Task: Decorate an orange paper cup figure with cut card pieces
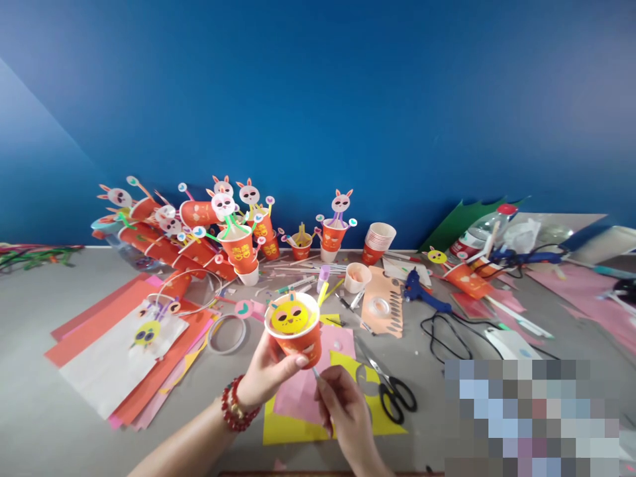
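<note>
Cup: orange paper cup (pixel 298 339), lower centre of the frame, held clear of the bench, with a yellow face disc (pixel 289 317) in its mouth.
Axis: tilted, mouth up toward the camera, base down-right toward the right hand.
Left hand (pixel 271 374): closed around the cup's wall from below-left, thumb across the front.
Right hand (pixel 345 411): just below-right of the cup, pinching a thin pale stick (pixel 316 373) whose tip meets the cup near its base.
Bench (pixel 30 397): grey and littered, with scissors (pixel 395 394) right of the hands, paper sheets (pixel 119 358) at left, and finished cup figures (pixel 238 248) behind.
Room: blue wall (pixel 318 99) fills the upper half.
</note>
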`<action>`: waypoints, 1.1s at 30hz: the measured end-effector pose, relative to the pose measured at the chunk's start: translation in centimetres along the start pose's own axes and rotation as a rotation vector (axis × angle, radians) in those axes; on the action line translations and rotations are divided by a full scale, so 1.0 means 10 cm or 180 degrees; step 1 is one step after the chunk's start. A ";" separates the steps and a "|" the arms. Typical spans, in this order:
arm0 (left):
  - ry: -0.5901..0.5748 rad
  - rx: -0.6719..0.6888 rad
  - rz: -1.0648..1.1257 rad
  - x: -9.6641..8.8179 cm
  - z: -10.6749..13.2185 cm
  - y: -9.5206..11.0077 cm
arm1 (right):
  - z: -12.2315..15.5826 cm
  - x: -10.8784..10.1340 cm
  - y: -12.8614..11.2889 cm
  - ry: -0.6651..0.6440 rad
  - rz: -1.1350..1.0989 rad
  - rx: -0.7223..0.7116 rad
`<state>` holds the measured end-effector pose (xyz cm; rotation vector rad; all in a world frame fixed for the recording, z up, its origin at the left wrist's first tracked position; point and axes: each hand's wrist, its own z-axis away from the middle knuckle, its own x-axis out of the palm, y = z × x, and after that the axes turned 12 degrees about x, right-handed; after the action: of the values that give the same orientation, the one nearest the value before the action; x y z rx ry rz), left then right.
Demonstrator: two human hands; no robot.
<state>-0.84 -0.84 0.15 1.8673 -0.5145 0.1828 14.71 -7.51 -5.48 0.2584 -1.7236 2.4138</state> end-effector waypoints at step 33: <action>-0.0317 -0.0515 0.0366 0.15 0.10 -0.12 | -0.11 0.16 -0.20 0.0037 -0.0440 -0.0091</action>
<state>0.88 -1.86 -0.67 1.6963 -0.6860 0.1211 13.55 -5.75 -3.59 0.3472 -1.6755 2.2870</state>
